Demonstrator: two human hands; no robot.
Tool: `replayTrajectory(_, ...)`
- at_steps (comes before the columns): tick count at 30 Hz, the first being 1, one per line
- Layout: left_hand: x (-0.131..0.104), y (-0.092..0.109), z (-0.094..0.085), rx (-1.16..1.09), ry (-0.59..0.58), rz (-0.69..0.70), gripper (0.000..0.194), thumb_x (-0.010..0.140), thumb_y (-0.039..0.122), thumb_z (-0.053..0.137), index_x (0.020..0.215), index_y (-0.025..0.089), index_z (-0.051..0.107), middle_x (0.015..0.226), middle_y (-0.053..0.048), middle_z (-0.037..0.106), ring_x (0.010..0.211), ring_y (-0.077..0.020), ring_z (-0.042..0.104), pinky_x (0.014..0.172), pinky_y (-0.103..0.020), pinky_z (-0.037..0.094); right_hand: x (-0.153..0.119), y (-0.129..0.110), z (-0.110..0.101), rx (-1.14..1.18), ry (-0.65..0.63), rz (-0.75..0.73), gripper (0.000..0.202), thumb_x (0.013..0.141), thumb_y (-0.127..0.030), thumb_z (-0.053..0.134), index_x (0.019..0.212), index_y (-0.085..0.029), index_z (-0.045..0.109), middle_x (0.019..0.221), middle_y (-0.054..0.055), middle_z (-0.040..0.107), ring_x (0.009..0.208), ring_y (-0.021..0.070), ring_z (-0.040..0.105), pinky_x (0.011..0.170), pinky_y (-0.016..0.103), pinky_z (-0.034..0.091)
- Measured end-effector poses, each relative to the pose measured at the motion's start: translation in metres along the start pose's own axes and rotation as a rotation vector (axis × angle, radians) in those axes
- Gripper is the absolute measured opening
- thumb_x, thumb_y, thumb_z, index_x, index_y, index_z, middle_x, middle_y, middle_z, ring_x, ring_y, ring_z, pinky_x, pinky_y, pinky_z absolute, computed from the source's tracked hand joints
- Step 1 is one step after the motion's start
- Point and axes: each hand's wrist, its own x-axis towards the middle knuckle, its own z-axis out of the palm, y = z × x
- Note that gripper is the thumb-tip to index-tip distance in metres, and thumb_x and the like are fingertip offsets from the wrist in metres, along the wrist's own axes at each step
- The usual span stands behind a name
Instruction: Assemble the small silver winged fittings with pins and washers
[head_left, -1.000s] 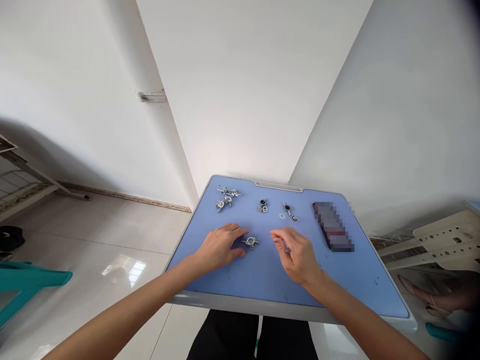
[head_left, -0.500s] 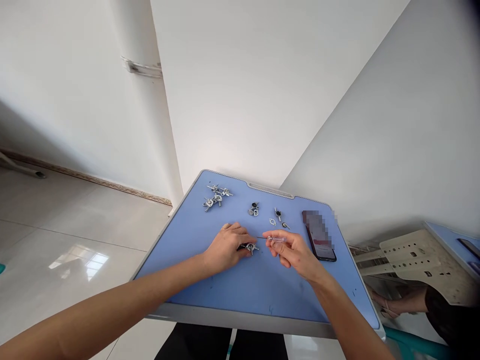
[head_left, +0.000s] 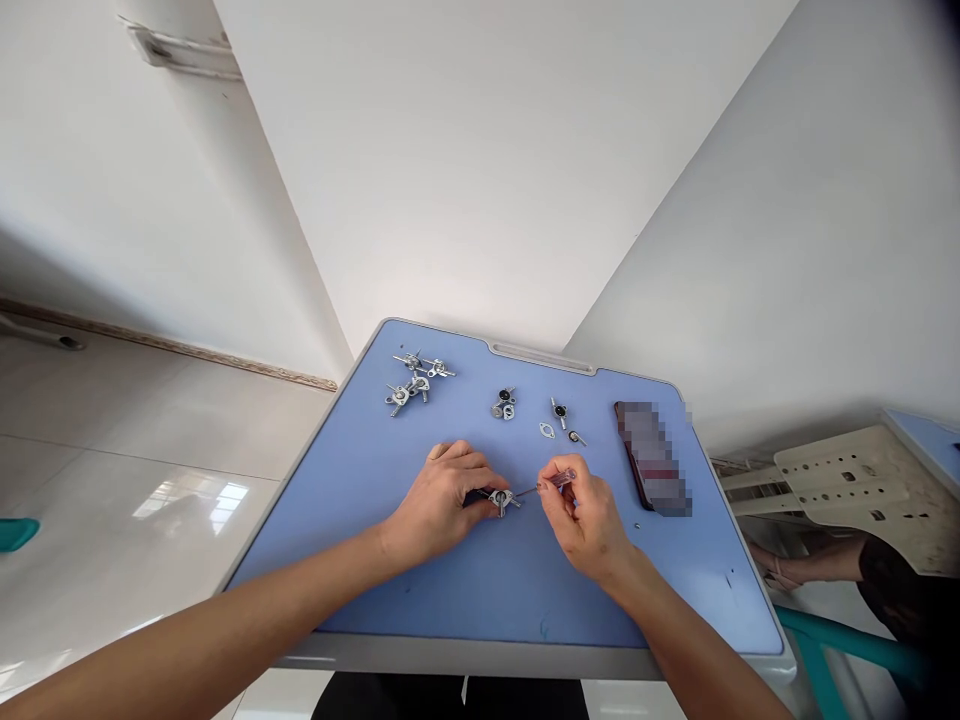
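Note:
Between the thumb and fingers of my left hand (head_left: 448, 498) is a small silver metal valve (head_left: 502, 500) with a black part, partly covered by the fingers; it looks like a fuel tap. My right hand (head_left: 589, 515) grips a small screwdriver (head_left: 564, 478) by its clear purplish handle. Its thin shaft points left to the valve; whether the tip touches cannot be made out. Beyond the hands lie an opened valve body (head_left: 559, 411), an oval metal plate (head_left: 547, 430) and a small lever part (head_left: 576, 437). A tiny screw-like piece (head_left: 637, 526) rests right of my right hand.
Several silver valves (head_left: 409, 392) are grouped at the back left of the blue table (head_left: 360, 500). Another taken-apart valve (head_left: 505, 403) lies at the back middle. A phone (head_left: 645, 470) is on the right. Beyond the right edge are a beige chair (head_left: 862, 490) and a person's leg (head_left: 817, 562).
The screwdriver has tilted, its handle now higher, and my right fingers have closed further around it. A tiny piece now shows right of my right hand. The camera view has shifted slightly.

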Motion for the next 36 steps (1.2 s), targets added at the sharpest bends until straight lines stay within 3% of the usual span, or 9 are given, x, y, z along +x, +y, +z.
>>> replayTrajectory(11,0.000,0.002,0.000,0.015,-0.010,-0.016,0.016,0.083,0.018,0.078,0.096,0.027,0.075,0.086,0.002,0.071,0.087,-0.0181,0.054,0.087,-0.036,0.036,0.001,-0.004,-0.001,-0.085,-0.013,-0.039,0.006,0.097,-0.024,0.042,0.092,-0.023,0.045,0.066,-0.003,0.057,0.049,0.0099,0.044,0.048,0.024,0.031)
replayTrajectory(16,0.000,0.001,0.000,0.001,-0.005,-0.005,0.016,0.083,0.018,0.077,0.096,0.027,0.075,0.086,0.002,0.072,0.088,-0.0184,0.054,0.089,-0.037,0.036,0.008,-0.016,-0.014,-0.027,-0.177,0.096,0.012,0.098,-0.028,0.041,0.089,-0.023,0.047,0.059,-0.007,0.045,0.045,0.0094,0.034,0.046,0.024,0.028)
replayTrajectory(20,-0.001,0.002,0.001,0.003,-0.005,0.008,0.014,0.085,0.020,0.075,0.097,0.027,0.076,0.085,0.001,0.072,0.088,-0.0194,0.054,0.090,-0.038,0.036,0.008,-0.023,-0.015,-0.020,-0.243,0.117,0.018,0.101,-0.032,0.038,0.086,-0.023,0.045,0.061,-0.006,0.044,0.050,0.0104,0.036,0.049,0.024,0.030)
replayTrajectory(24,-0.003,0.004,0.001,0.020,-0.011,0.014,0.014,0.086,0.020,0.073,0.097,0.028,0.076,0.082,0.001,0.071,0.087,-0.0193,0.054,0.091,-0.039,0.036,0.003,-0.024,-0.007,-0.090,-0.176,0.072,0.031,0.103,-0.041,0.033,0.083,-0.023,0.046,0.064,-0.004,0.049,0.054,0.0121,0.043,0.052,0.025,0.034)
replayTrajectory(29,-0.003,0.002,0.001,0.021,-0.009,0.029,0.012,0.087,0.023,0.071,0.097,0.027,0.075,0.085,0.000,0.072,0.088,-0.0202,0.054,0.090,-0.039,0.036,0.000,-0.022,-0.006,-0.129,-0.114,0.164,0.016,0.100,-0.033,0.037,0.090,-0.024,0.045,0.057,-0.006,0.050,0.045,0.0118,0.042,0.046,0.026,0.032)
replayTrajectory(32,-0.003,0.002,0.002,0.024,-0.009,0.029,0.012,0.087,0.022,0.072,0.097,0.027,0.076,0.085,0.000,0.072,0.089,-0.0204,0.054,0.090,-0.039,0.036,-0.001,-0.020,-0.011,-0.144,-0.055,0.222,0.012,0.096,-0.034,0.048,0.089,-0.024,0.046,0.067,-0.003,0.060,0.048,0.0122,0.049,0.047,0.025,0.037)
replayTrajectory(36,-0.003,0.003,0.001,0.015,-0.009,0.005,0.014,0.085,0.020,0.073,0.098,0.027,0.076,0.084,0.000,0.071,0.088,-0.0200,0.054,0.090,-0.039,0.036,-0.003,-0.019,-0.019,-0.168,-0.094,0.094,0.003,0.095,-0.026,0.051,0.093,-0.024,0.053,0.086,0.002,0.068,0.068,0.0151,0.062,0.059,0.027,0.048)
